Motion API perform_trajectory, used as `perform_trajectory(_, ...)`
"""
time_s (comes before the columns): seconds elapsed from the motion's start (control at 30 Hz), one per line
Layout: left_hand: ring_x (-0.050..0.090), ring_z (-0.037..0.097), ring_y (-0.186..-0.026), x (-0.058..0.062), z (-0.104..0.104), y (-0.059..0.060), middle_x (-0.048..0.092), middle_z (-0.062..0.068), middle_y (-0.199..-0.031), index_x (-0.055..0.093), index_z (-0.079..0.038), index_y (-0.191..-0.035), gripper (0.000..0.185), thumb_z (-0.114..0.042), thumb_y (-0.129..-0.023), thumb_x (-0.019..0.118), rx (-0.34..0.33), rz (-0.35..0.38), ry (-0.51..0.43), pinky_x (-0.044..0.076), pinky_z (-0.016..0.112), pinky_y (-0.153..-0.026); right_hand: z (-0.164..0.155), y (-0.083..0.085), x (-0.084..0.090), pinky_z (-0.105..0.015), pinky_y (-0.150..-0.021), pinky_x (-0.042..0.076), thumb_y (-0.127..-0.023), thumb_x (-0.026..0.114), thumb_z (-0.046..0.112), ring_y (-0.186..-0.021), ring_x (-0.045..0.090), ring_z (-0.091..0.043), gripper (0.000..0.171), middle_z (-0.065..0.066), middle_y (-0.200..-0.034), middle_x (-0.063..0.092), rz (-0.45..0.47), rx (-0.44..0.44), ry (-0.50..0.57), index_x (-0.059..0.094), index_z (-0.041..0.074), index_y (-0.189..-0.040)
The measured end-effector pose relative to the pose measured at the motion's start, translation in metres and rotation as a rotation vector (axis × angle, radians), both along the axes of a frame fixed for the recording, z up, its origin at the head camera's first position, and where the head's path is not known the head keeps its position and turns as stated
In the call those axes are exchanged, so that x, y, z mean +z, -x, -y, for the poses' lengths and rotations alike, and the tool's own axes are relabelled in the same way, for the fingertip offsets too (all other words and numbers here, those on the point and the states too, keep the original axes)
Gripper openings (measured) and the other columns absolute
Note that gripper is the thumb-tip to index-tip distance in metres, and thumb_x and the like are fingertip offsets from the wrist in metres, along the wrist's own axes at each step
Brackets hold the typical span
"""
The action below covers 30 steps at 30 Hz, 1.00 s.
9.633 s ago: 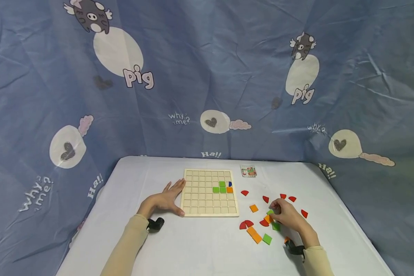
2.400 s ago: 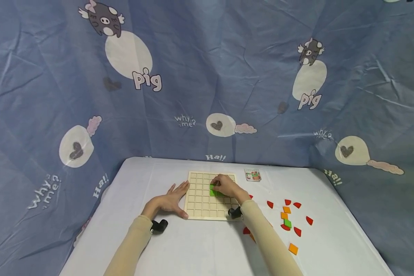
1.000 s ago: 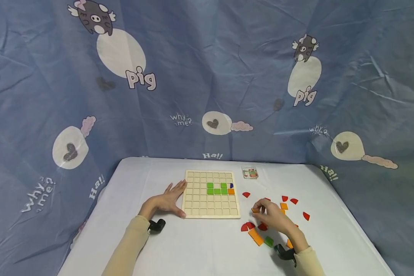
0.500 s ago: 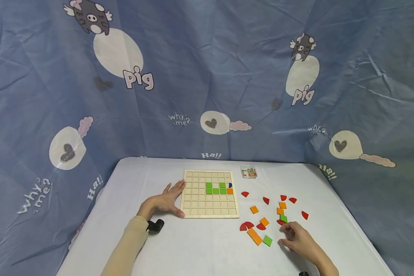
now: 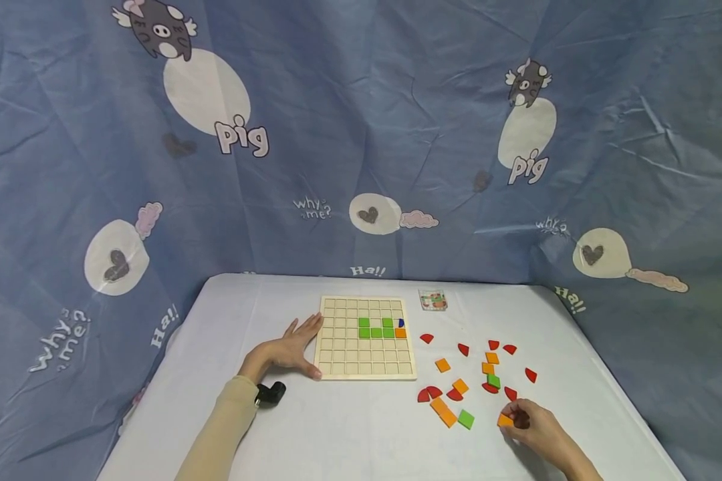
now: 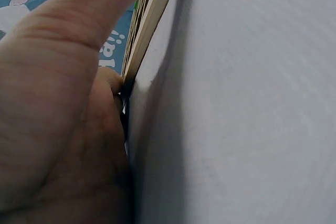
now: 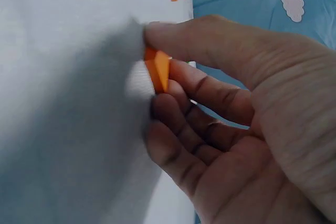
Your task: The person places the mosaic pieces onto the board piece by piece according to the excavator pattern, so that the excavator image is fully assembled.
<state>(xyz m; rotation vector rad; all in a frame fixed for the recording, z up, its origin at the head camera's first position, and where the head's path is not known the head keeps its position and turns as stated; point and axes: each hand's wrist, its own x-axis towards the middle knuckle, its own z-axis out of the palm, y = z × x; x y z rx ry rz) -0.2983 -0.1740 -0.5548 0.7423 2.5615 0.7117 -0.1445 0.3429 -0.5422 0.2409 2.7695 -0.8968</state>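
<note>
The right hand point(image 5: 534, 427) is pinching a flat orange square point(image 5: 504, 420) toward the right edge of the white table point(image 5: 337, 434); the left hand point(image 5: 287, 349), spread, touches the left edge of the pale wooden grid board point(image 5: 342, 347).

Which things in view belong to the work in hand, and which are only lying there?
In the work, apparently:
grid board, touched by the left hand
orange tile, held by the right hand
green tiles and blue piece on the board

Only lying there, though perhaps for later use:
red pieces
loose green tile
loose orange tiles
picture card
</note>
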Motion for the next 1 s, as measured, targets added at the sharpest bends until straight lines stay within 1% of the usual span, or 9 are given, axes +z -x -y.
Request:
perform_trajectory(0.13, -0.005, 0.03, -0.151, -0.001, 0.0, 0.0, -0.006, 0.013, -0.163, 0.001, -0.002, -0.154, 0.136, -0.057, -0.062, 0.083, -0.003, -0.006, -0.002, -0.009, 0.054, -0.121, 0.003, 0.001, 0.0, -0.023, -0.063, 0.049, -0.071, 0.083, 0.008, -0.075, 0.053, -0.014, 0.032, 0.0, -0.083, 0.06, 0.007, 0.003, -0.003, 0.063, 0.003, -0.096)
perform_trajectory(0.27, -0.005, 0.032, -0.151, -0.002, 0.001, 0.0, -0.006, 0.014, -0.163, 0.001, 0.0, -0.154, 0.135, -0.057, -0.063, 0.083, -0.01, -0.008, -0.001, -0.01, 0.055, -0.12, 0.008, 0.004, -0.001, -0.023, -0.063, 0.048, -0.071, 0.083, 0.011, -0.075, 0.052, -0.014, 0.032, 0.0, -0.083, 0.06, -0.022, 0.023, -0.015, 0.062, 0.005, -0.095)
perform_trajectory(0.37, -0.006, 0.032, -0.151, -0.003, 0.001, -0.001, -0.006, 0.014, -0.163, 0.001, 0.0, -0.154, 0.135, -0.057, -0.063, 0.083, -0.016, -0.005, -0.006, -0.01, 0.055, -0.12, 0.014, 0.009, -0.002, -0.022, -0.061, 0.047, -0.071, 0.083, 0.014, -0.075, 0.052, -0.013, 0.033, 0.001, -0.083, 0.059, -0.052, 0.042, -0.024, 0.062, 0.006, -0.094)
perform_trajectory(0.57, -0.005, 0.031, -0.151, -0.002, -0.002, -0.002, -0.005, 0.013, -0.163, 0.002, 0.0, -0.154, 0.134, -0.056, -0.063, 0.084, -0.012, -0.004, -0.017, -0.009, 0.055, -0.12, 0.025, 0.02, 0.002, -0.02, -0.06, 0.045, -0.071, 0.082, 0.013, -0.076, 0.051, -0.013, 0.032, 0.001, -0.085, 0.06, -0.08, 0.065, 0.001, 0.063, 0.007, -0.097)
perform_trajectory(0.7, -0.006, 0.028, -0.151, -0.002, -0.001, 0.0, -0.005, 0.011, -0.163, 0.002, -0.002, -0.154, 0.135, -0.058, -0.062, 0.083, -0.008, -0.003, -0.012, -0.011, 0.053, -0.12, 0.03, 0.025, 0.004, -0.021, -0.06, 0.044, -0.072, 0.082, 0.014, -0.076, 0.051, -0.013, 0.033, 0.002, -0.086, 0.061, -0.098, 0.091, 0.01, 0.063, 0.007, -0.098)
perform_trajectory(0.8, -0.007, 0.027, -0.151, -0.002, -0.001, 0.001, -0.007, 0.01, -0.164, 0.001, -0.004, -0.155, 0.135, -0.059, -0.063, 0.083, -0.009, -0.002, -0.004, -0.011, 0.052, -0.12, 0.032, 0.027, 0.001, -0.021, -0.06, 0.045, -0.072, 0.082, 0.012, -0.076, 0.051, -0.013, 0.033, 0.001, -0.086, 0.06, -0.097, 0.1, 0.017, 0.062, 0.006, -0.098)
perform_trajectory(0.93, -0.006, 0.03, -0.151, -0.001, 0.0, 0.0, -0.006, 0.013, -0.163, 0.001, -0.001, -0.154, 0.135, -0.056, -0.063, 0.084, -0.014, -0.013, -0.015, -0.01, 0.054, -0.12, 0.032, 0.029, -0.004, -0.022, -0.061, 0.046, -0.072, 0.081, 0.007, -0.075, 0.051, -0.013, 0.032, 0.001, -0.085, 0.059, -0.092, 0.098, 0.016, 0.062, 0.006, -0.098)
perform_trajectory(1.0, -0.005, 0.031, -0.151, 0.0, 0.0, 0.0, -0.005, 0.014, -0.163, 0.001, 0.0, -0.154, 0.134, -0.055, -0.063, 0.084, -0.016, -0.016, -0.022, -0.009, 0.055, -0.12, 0.032, 0.03, -0.004, -0.022, -0.061, 0.046, -0.073, 0.081, 0.007, -0.075, 0.051, -0.013, 0.031, 0.002, -0.085, 0.059, -0.093, 0.106, 0.008, 0.062, 0.007, -0.097)
